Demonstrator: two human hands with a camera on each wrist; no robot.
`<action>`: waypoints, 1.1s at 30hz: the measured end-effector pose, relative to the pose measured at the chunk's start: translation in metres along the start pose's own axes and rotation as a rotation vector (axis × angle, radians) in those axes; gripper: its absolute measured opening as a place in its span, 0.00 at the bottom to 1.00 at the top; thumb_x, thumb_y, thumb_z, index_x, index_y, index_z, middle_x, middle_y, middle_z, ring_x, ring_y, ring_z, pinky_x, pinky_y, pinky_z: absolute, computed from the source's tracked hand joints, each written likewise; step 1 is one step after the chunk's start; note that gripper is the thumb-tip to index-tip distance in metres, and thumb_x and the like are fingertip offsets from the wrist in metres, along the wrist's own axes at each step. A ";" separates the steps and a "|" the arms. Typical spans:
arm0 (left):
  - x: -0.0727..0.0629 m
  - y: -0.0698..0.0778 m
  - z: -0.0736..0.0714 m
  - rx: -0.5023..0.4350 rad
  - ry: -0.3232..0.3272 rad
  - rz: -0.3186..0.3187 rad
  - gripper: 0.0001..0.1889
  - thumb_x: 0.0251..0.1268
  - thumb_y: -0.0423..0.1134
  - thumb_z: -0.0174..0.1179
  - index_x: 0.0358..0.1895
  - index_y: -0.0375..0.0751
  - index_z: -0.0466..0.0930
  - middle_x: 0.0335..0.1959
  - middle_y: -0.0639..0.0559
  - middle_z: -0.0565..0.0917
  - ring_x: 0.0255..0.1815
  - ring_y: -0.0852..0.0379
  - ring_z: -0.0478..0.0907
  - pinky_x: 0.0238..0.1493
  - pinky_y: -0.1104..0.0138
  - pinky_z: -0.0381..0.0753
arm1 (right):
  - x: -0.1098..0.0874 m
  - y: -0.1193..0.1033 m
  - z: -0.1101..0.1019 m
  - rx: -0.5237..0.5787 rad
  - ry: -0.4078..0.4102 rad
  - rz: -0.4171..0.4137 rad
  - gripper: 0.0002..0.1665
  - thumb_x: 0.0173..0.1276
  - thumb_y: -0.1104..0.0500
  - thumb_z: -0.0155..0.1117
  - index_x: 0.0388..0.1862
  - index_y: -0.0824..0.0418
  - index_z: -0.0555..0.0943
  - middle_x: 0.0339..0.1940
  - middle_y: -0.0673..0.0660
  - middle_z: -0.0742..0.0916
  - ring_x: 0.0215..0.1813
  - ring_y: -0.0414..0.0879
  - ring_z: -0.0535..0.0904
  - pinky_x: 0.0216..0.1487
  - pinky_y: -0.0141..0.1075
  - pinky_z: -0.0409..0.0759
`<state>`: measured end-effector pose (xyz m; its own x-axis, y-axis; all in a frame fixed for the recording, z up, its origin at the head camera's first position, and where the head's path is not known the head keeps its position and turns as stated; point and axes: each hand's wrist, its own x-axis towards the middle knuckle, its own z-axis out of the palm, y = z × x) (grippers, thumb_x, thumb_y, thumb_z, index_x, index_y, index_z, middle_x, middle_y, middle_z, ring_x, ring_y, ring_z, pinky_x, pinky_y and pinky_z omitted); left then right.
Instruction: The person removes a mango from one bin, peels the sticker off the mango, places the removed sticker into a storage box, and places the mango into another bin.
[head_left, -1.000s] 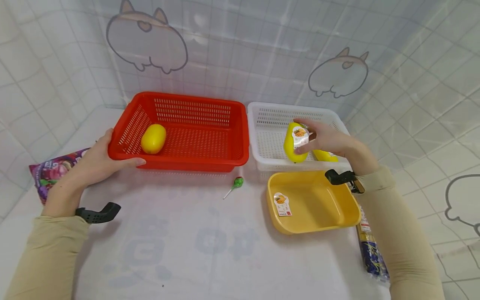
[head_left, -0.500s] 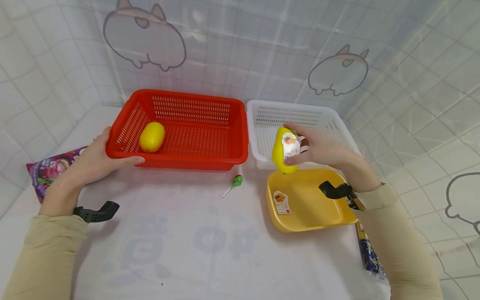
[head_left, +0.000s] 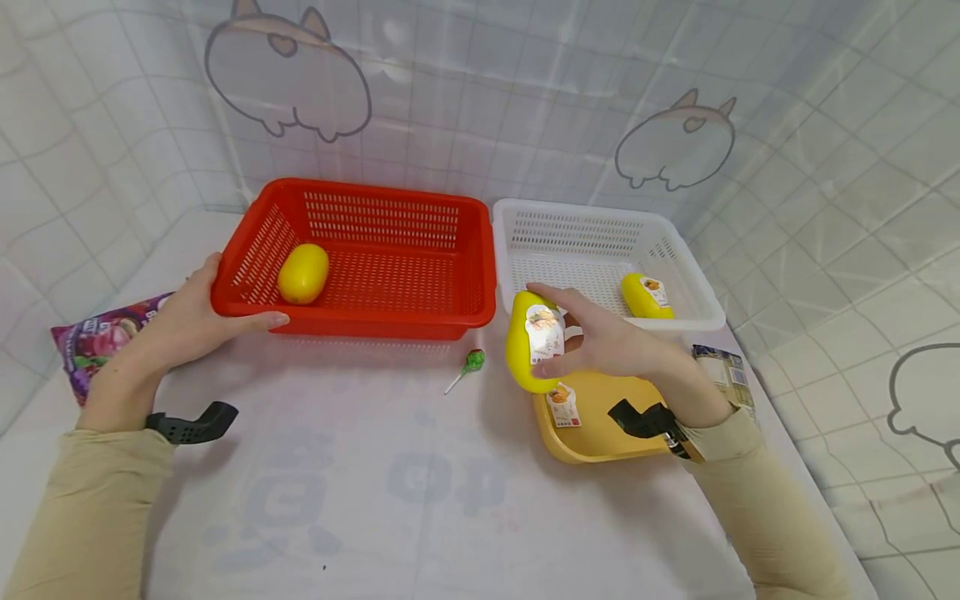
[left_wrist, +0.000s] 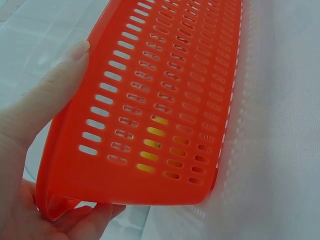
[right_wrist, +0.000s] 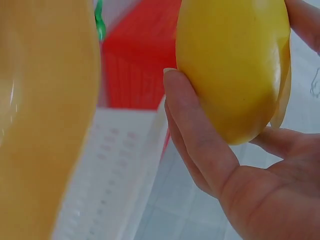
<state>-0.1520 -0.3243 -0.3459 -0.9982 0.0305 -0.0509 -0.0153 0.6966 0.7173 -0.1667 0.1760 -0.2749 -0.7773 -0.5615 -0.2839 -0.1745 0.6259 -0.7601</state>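
My right hand [head_left: 611,340] grips a yellow mango [head_left: 522,346] with a white sticker, thumb on the near side and fingers on the far side. In the head view it is held over the gap between the baskets, overlapping the corner of a yellow tub [head_left: 607,412]. My left hand [head_left: 187,321] holds the left front corner of the red basket [head_left: 382,321], its thumb along the rim [left_wrist: 75,90]. Inside that basket, at the left, lies another yellow mango [head_left: 303,273]. A stickered mango [head_left: 637,297] lies at the right of the white basket [head_left: 551,265].
A green-topped lollipop [head_left: 474,360] lies on the table in front of the red basket. A purple package [head_left: 105,340] is partly behind my left forearm, and a dark packet [head_left: 727,373] lies right of the tub. A patterned curtain stands behind the baskets.
My right hand has carried the mango from the white basket leftward and toward me, uncovering the mango still in there. The left hand keeps its place on the red basket.
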 end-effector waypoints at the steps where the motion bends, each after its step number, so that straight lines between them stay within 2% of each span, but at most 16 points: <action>1: 0.000 0.000 0.000 0.000 0.000 -0.003 0.59 0.59 0.60 0.68 0.81 0.42 0.36 0.70 0.35 0.64 0.63 0.38 0.65 0.43 0.61 0.80 | 0.000 -0.001 0.004 0.002 -0.002 -0.008 0.60 0.56 0.50 0.80 0.80 0.37 0.54 0.68 0.51 0.67 0.61 0.53 0.70 0.60 0.43 0.81; 3: 0.000 0.000 0.000 0.001 0.000 -0.009 0.59 0.59 0.60 0.68 0.81 0.42 0.36 0.69 0.35 0.64 0.63 0.36 0.65 0.44 0.56 0.82 | 0.000 -0.002 0.011 0.000 -0.006 -0.017 0.61 0.55 0.51 0.80 0.81 0.39 0.53 0.67 0.51 0.68 0.63 0.53 0.68 0.63 0.44 0.80; 8: 0.002 -0.001 0.001 -0.001 -0.002 -0.022 0.59 0.59 0.60 0.68 0.81 0.42 0.35 0.70 0.33 0.63 0.64 0.34 0.63 0.48 0.46 0.82 | -0.001 -0.005 0.030 -0.025 -0.004 -0.028 0.61 0.54 0.49 0.81 0.81 0.40 0.54 0.63 0.52 0.69 0.61 0.50 0.70 0.62 0.43 0.80; 11: 0.003 -0.002 0.001 -0.016 0.002 -0.017 0.58 0.60 0.59 0.68 0.80 0.42 0.36 0.70 0.34 0.62 0.63 0.36 0.64 0.45 0.59 0.84 | -0.001 -0.005 0.043 -0.010 -0.011 -0.066 0.61 0.54 0.50 0.81 0.81 0.38 0.54 0.64 0.52 0.68 0.60 0.49 0.70 0.60 0.42 0.81; 15: 0.003 -0.002 0.001 -0.029 0.013 -0.009 0.57 0.59 0.58 0.69 0.80 0.42 0.39 0.69 0.36 0.63 0.62 0.40 0.64 0.37 0.74 0.76 | 0.002 -0.002 0.058 0.037 -0.029 -0.098 0.60 0.54 0.52 0.81 0.80 0.37 0.55 0.66 0.54 0.66 0.60 0.49 0.71 0.56 0.40 0.83; 20: 0.001 -0.001 0.001 -0.021 0.023 0.007 0.57 0.59 0.58 0.69 0.80 0.43 0.40 0.70 0.35 0.62 0.61 0.39 0.64 0.36 0.73 0.77 | 0.004 -0.001 0.073 0.064 -0.059 -0.110 0.59 0.56 0.55 0.80 0.81 0.44 0.56 0.67 0.58 0.65 0.59 0.49 0.73 0.54 0.40 0.84; 22: 0.001 0.000 0.001 -0.007 0.032 0.019 0.57 0.59 0.58 0.69 0.81 0.44 0.40 0.71 0.35 0.60 0.63 0.37 0.62 0.38 0.68 0.80 | 0.003 -0.002 0.078 0.070 -0.065 -0.122 0.59 0.56 0.55 0.80 0.81 0.46 0.55 0.70 0.58 0.64 0.58 0.49 0.74 0.53 0.39 0.84; 24: 0.000 0.001 0.001 0.014 0.030 0.018 0.58 0.59 0.59 0.69 0.81 0.44 0.38 0.74 0.33 0.55 0.67 0.33 0.58 0.45 0.54 0.85 | 0.003 -0.002 0.083 0.079 -0.074 -0.126 0.60 0.56 0.56 0.80 0.82 0.48 0.54 0.71 0.59 0.63 0.57 0.49 0.75 0.52 0.38 0.84; 25: -0.001 0.001 0.000 0.027 0.027 0.015 0.59 0.59 0.59 0.68 0.81 0.43 0.36 0.77 0.32 0.50 0.69 0.31 0.55 0.49 0.46 0.83 | 0.002 -0.001 0.086 0.083 -0.077 -0.123 0.60 0.56 0.56 0.80 0.82 0.48 0.54 0.71 0.59 0.63 0.57 0.49 0.75 0.52 0.37 0.84; 27: -0.002 0.003 -0.001 0.067 0.020 -0.002 0.62 0.59 0.61 0.67 0.81 0.42 0.30 0.80 0.31 0.39 0.73 0.26 0.47 0.54 0.30 0.72 | 0.002 0.000 0.090 0.083 -0.080 -0.112 0.61 0.56 0.56 0.80 0.82 0.48 0.54 0.71 0.58 0.63 0.56 0.48 0.76 0.53 0.36 0.83; 30: -0.004 0.008 -0.004 0.110 0.021 -0.010 0.64 0.58 0.63 0.66 0.80 0.43 0.24 0.81 0.37 0.25 0.78 0.25 0.34 0.55 0.22 0.60 | 0.001 0.003 0.096 0.075 -0.083 -0.080 0.61 0.56 0.53 0.80 0.82 0.46 0.54 0.71 0.56 0.63 0.55 0.46 0.76 0.53 0.36 0.83; 33: -0.006 0.019 -0.003 0.094 0.071 0.039 0.63 0.56 0.60 0.69 0.82 0.46 0.29 0.82 0.42 0.28 0.80 0.31 0.31 0.56 0.22 0.59 | 0.001 0.006 0.101 0.069 -0.076 -0.059 0.61 0.55 0.52 0.80 0.82 0.46 0.54 0.70 0.53 0.63 0.54 0.46 0.77 0.53 0.37 0.83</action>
<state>-0.1462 -0.3131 -0.3297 -0.9996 0.0101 0.0276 0.0256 0.7600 0.6494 -0.1078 0.1248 -0.3387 -0.7183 -0.6371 -0.2794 -0.1743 0.5536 -0.8143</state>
